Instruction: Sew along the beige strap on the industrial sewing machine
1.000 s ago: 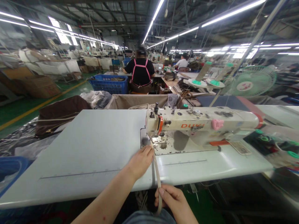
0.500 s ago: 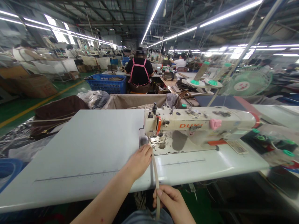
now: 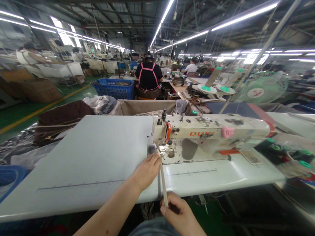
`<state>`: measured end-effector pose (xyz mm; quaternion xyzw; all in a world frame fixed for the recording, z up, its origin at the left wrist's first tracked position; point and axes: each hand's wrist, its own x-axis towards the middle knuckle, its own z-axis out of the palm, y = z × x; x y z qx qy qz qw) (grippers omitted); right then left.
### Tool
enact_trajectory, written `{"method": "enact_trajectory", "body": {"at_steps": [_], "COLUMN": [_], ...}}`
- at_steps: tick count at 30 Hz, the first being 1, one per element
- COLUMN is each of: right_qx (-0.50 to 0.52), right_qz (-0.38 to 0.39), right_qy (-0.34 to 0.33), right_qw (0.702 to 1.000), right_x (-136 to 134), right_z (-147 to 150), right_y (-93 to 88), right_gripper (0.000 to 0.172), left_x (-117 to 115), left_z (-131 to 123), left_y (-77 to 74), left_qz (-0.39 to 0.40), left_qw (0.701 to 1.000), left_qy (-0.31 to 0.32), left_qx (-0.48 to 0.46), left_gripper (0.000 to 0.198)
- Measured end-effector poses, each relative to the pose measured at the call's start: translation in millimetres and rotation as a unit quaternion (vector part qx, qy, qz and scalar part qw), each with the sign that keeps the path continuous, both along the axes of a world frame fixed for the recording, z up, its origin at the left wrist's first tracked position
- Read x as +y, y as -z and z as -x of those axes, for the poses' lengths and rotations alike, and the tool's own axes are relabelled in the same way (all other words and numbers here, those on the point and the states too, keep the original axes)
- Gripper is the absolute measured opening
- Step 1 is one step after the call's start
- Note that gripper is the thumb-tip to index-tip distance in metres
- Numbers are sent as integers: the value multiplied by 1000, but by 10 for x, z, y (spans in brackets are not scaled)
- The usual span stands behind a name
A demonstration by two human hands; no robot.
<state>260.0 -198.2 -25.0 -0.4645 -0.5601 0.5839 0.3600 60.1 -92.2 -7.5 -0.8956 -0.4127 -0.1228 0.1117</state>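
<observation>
A narrow beige strap [image 3: 162, 182] runs from the needle area of the cream sewing machine [image 3: 209, 131] back over the front edge of the white table [image 3: 98, 157]. My left hand [image 3: 147, 170] rests on the table with its fingers pressed against the strap just before the presser foot. Below the table edge, my right hand [image 3: 178, 213] is closed around the strap's near end, pinching it between thumb and fingers and holding it taut.
Thread cones [image 3: 214, 80] and a green fan [image 3: 263, 87] stand behind the machine to the right. Brown fabric [image 3: 61, 118] and a cloth bin [image 3: 145, 106] lie beyond the table. A person in a black top with pink straps [image 3: 149, 78] sits ahead, near a blue crate [image 3: 114, 88].
The strap has been drawn toward the needle: the loop hanging below my right hand is gone, and that hand now holds the strap's end, straight and taut. My left hand has stayed put.
</observation>
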Motion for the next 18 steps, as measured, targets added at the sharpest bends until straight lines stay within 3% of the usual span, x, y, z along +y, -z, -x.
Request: {"method": "enact_trajectory", "body": {"at_steps": [3, 8, 14, 18], "right_qx": [17, 83, 75, 82], "right_qz": [37, 154, 166, 173], "right_qy": [21, 32, 30, 38], "right_qw": [999, 984, 983, 981], "right_x": [18, 24, -12, -21], "right_z": [17, 56, 56, 45], "right_y": [14, 5, -247, -270], "right_gripper": [49, 65, 61, 61], "left_x": [-3, 0, 3, 3], "left_z": [-3, -8, -3, 5], "left_y": [6, 27, 13, 13], "left_qz": [-2, -4, -12, -9], "left_qw": [1000, 999, 1000, 1000], "left_qy": [3, -16, 0, -1], "left_qx": [-16, -51, -21, -10], "left_gripper": [24, 24, 24, 23]}}
